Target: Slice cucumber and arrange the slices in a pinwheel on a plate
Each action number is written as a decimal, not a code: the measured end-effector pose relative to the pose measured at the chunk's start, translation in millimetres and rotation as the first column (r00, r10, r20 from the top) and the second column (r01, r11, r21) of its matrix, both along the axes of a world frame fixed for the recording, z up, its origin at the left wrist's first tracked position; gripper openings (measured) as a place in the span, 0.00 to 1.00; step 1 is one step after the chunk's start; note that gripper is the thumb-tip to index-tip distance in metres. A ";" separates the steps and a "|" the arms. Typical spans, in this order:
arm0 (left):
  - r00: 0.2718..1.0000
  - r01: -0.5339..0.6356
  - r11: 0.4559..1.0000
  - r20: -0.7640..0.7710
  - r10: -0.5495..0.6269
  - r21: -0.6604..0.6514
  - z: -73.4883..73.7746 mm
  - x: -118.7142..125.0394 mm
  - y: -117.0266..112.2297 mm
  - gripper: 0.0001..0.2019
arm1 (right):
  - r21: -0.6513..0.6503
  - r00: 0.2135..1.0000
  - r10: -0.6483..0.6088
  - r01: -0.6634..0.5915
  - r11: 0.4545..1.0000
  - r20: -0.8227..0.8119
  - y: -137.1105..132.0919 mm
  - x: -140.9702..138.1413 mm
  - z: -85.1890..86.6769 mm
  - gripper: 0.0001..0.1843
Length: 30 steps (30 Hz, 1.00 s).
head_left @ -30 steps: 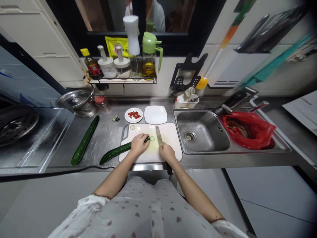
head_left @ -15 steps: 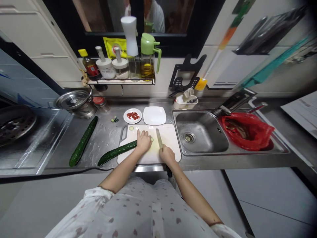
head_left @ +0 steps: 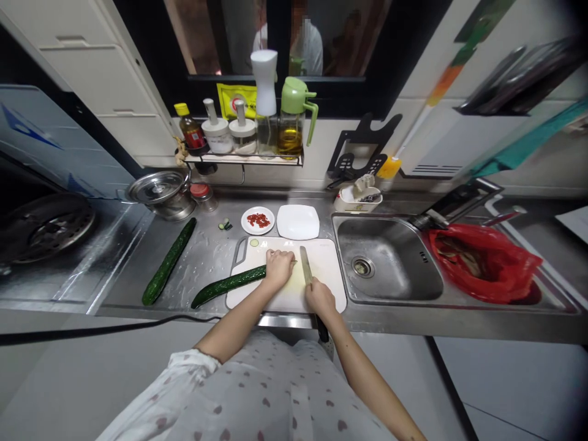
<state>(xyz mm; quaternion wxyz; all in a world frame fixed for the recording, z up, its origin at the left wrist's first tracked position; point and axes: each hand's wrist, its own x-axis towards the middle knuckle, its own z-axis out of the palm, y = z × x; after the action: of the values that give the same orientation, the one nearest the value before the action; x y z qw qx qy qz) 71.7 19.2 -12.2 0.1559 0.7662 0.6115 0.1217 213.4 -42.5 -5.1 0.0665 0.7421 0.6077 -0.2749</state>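
My left hand (head_left: 279,267) is closed over the right end of a long cucumber (head_left: 227,285), hiding that end. The cucumber lies slantwise, partly on a white cutting board (head_left: 248,299) and partly on the steel counter. In my right hand (head_left: 320,297) is a knife (head_left: 305,262), its blade pointing away from me just right of the left hand, its black handle sticking out below. One round cucumber slice (head_left: 254,243) rests at the board's upper left. A second whole cucumber (head_left: 169,262) lies on the counter farther left.
Behind the board stand a plate of chopped red pieces (head_left: 245,228) and a white square plate (head_left: 297,222). Small cucumber ends (head_left: 225,225) lie left of them. A sink (head_left: 390,260) adjoins on the right, with a red plastic bag (head_left: 487,269). A lidded pot (head_left: 160,195) stands back left.
The whole view has shifted, with the counter now further right and lower. My left fingers, spread earlier, have drawn in on the cucumber. My right hand still holds the knife beside it.
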 end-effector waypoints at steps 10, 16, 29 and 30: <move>0.803 -0.490 0.841 0.257 0.538 -0.230 1.0 -58.9 37.4 0.06 | -0.012 1.000 -0.004 0.004 1.000 -0.016 1.7 2.0 -2.6 0.19; 0.717 -0.607 0.743 0.210 0.665 -0.280 -21.1 -94.4 52.2 0.07 | -0.007 1.000 -0.003 0.003 1.000 -0.022 2.2 2.5 -3.4 0.19; 0.770 -0.609 0.752 0.041 0.637 -0.253 -33.4 -98.9 70.6 0.08 | -0.023 1.000 0.003 -0.003 1.000 -0.007 2.3 1.8 -0.9 0.19; 0.771 -0.611 0.752 0.030 0.636 -0.248 -33.0 -98.7 70.6 0.08 | -0.025 1.000 0.002 -0.002 1.000 -0.008 2.4 2.0 -1.0 0.19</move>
<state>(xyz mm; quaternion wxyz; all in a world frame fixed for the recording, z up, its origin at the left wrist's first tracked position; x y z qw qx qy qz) -26.9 89.8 -45.2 0.2258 0.4872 0.8319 0.1400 215.3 -40.1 -6.1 0.0737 0.7396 0.6052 -0.2852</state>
